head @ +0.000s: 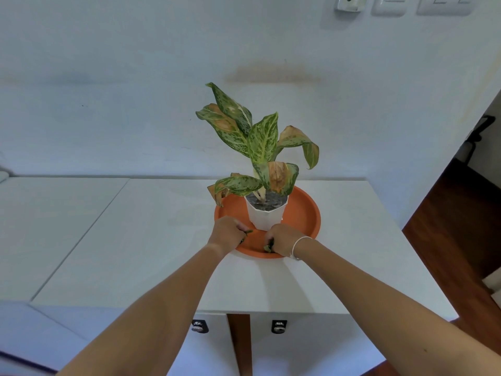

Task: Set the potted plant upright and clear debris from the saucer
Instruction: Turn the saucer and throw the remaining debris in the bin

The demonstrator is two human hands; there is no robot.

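Observation:
A white pot [267, 217] with a speckled green plant [261, 139] stands upright in the middle of an orange saucer [302, 213] on a white cabinet top. Some of its leaves are brown at the tips. My left hand [227, 232] rests on the saucer's near left rim, its fingers closed on green leaf debris [248, 232]. My right hand [283, 239], a thin bracelet on its wrist, sits over the near part of the saucer just in front of the pot, closed on more green leaf bits [267, 248].
The white cabinet top [151, 240] runs to the left and towards me, ending at a front edge with two round knobs [279, 327] below. A white wall stands right behind the plant. Dark wooden floor [455, 226] drops away on the right.

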